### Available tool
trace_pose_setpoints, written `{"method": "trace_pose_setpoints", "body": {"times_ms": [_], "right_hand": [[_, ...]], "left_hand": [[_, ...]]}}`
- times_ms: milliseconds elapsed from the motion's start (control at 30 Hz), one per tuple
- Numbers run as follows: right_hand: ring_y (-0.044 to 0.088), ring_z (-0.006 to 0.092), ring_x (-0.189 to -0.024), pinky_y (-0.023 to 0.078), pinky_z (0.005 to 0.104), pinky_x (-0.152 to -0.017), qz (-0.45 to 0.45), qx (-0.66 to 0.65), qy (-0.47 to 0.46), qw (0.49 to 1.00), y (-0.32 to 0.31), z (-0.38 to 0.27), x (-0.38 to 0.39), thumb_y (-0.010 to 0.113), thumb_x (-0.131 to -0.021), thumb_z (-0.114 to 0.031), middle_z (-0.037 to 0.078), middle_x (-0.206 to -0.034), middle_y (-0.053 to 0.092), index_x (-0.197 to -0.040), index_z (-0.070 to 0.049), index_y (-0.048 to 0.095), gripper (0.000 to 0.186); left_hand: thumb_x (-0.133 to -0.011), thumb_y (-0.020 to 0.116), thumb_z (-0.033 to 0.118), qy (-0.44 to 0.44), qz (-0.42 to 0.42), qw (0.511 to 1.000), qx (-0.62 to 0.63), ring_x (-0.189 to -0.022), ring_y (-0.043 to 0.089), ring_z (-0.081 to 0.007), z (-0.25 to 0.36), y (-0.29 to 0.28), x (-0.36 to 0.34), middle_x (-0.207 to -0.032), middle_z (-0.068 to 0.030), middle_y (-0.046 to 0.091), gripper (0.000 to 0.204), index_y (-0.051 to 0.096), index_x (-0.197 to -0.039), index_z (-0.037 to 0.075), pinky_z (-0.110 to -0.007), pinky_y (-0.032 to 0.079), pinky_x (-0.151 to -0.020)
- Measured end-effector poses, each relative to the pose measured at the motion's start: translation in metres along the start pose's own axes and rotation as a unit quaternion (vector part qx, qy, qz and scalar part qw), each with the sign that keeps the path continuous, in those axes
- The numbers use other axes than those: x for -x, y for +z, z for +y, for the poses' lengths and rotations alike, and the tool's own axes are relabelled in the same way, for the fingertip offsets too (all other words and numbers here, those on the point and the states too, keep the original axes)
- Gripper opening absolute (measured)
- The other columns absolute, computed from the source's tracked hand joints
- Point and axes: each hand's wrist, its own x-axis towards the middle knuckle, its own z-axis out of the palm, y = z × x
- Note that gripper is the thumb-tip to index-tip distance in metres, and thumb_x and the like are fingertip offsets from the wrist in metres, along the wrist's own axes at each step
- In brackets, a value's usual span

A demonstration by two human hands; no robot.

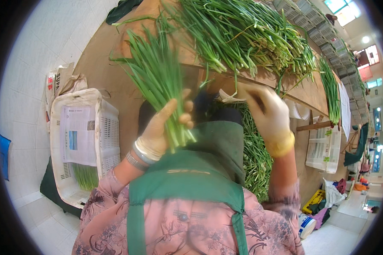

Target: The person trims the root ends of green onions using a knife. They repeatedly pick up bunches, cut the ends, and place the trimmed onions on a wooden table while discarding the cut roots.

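Observation:
My left hand [161,123], in a pale glove with a watch at the wrist, is closed around a bunch of green chives [153,80]. The cut stem ends point down toward my green apron, and the leaf tips fan out up and to the left. My right hand [270,112], in a white glove with a yellow cuff, hangs by the table's front edge. Motion smears its fingers, so what they hold, if anything, does not show. Beyond both hands a big heap of chives [247,34] lies on the wooden table [304,91], stems toward me.
At left stands a white plastic crate [110,127] with a printed sheet and more chives inside. Loose greens [257,161] pile up below the table, right of my lap. Another white crate [323,146] sits beyond them. Stacked grey crates [327,34] line the far right.

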Motion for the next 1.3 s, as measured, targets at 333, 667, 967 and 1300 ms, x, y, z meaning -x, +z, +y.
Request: {"method": "trace_pose_setpoints", "body": {"times_ms": [333, 667, 967, 1300], "right_hand": [[0.068, 0.0274, -0.070, 0.053, 0.0371, -0.062, 0.011, 0.109, -0.053, 0.993, 0.034, 0.005, -0.074, 0.066, -0.090, -0.027, 0.014, -0.078, 0.068, -0.080, -0.003, 0.068, 0.025], [0.063, 0.0202, -0.079, 0.051, 0.0321, -0.071, -0.159, -0.276, 0.169, 0.933, 0.067, -0.042, 0.081, 0.073, -0.087, -0.015, 0.011, -0.088, 0.065, -0.098, -0.002, 0.065, 0.019], [0.060, 0.0100, -0.086, 0.049, 0.0258, -0.079, -0.123, -0.581, 0.383, 0.708, 0.062, -0.014, 0.099, 0.069, -0.093, -0.016, 0.003, -0.097, 0.066, -0.112, -0.001, 0.063, 0.025], [0.067, 0.0350, -0.092, 0.055, 0.0423, -0.080, -0.092, -0.015, 0.210, 0.973, -0.001, 0.038, 0.127, 0.071, -0.086, -0.021, 0.018, -0.103, 0.069, -0.119, -0.009, 0.065, 0.036]], "left_hand": [[-0.097, 0.064, 0.016, 0.104, -0.022, 0.994, -0.035, -0.065, 0.042, -0.0080, 0.024, 0.009, 0.014, -0.080, 0.0041, 0.041, 0.029, 0.055, -0.124, 0.009, -0.026, 0.037, -0.067], [-0.092, 0.068, 0.008, 0.052, 0.104, 0.970, -0.216, -0.079, 0.064, -0.0115, -0.017, -0.008, -0.001, -0.105, -0.0081, 0.071, 0.022, 0.064, -0.112, 0.002, -0.028, 0.055, -0.075], [-0.091, 0.068, 0.008, 0.083, 0.160, 0.966, -0.185, -0.082, 0.064, -0.0131, -0.028, 0.007, 0.000, -0.102, -0.0056, 0.071, 0.022, 0.067, -0.112, 0.002, -0.027, 0.054, -0.074], [-0.089, 0.072, 0.006, 0.054, 0.133, 0.951, -0.273, -0.080, 0.065, -0.0122, -0.036, -0.003, -0.008, -0.099, -0.0060, 0.071, 0.024, 0.066, -0.111, 0.001, -0.027, 0.054, -0.065]]}}
